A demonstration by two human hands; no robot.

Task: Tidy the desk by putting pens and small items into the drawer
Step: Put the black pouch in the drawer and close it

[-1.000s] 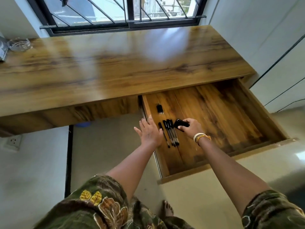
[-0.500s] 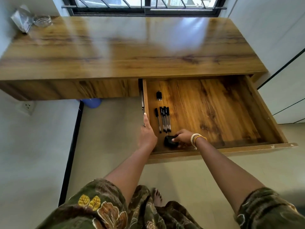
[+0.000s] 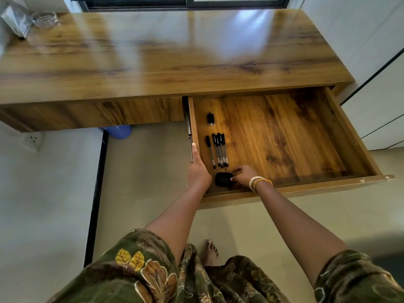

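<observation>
The wooden drawer (image 3: 341, 132) stands pulled out from under the desk (image 3: 175, 57). Inside at its left lie several black pens (image 3: 219, 149) side by side and a small black item (image 3: 210, 118) further back. A black rounded object (image 3: 222, 179) rests on the drawer floor near the front left corner. My right hand (image 3: 243, 176) has its fingertips on that object's right edge. My left hand (image 3: 197, 169) lies flat along the drawer's left side wall, fingers pointing to the back.
A clear glass ashtray (image 3: 44, 19) and a crumpled plastic bag (image 3: 16, 20) sit at the desk's far left corner. A blue object (image 3: 119, 131) lies on the floor under the desk. White cabinet doors (image 3: 382, 84) flank the drawer's right. A wall socket (image 3: 32, 139) is at left.
My right hand carried the black object from beside the pens to the drawer's front left corner and set it on the floor. My left hand settled against the left side wall.
</observation>
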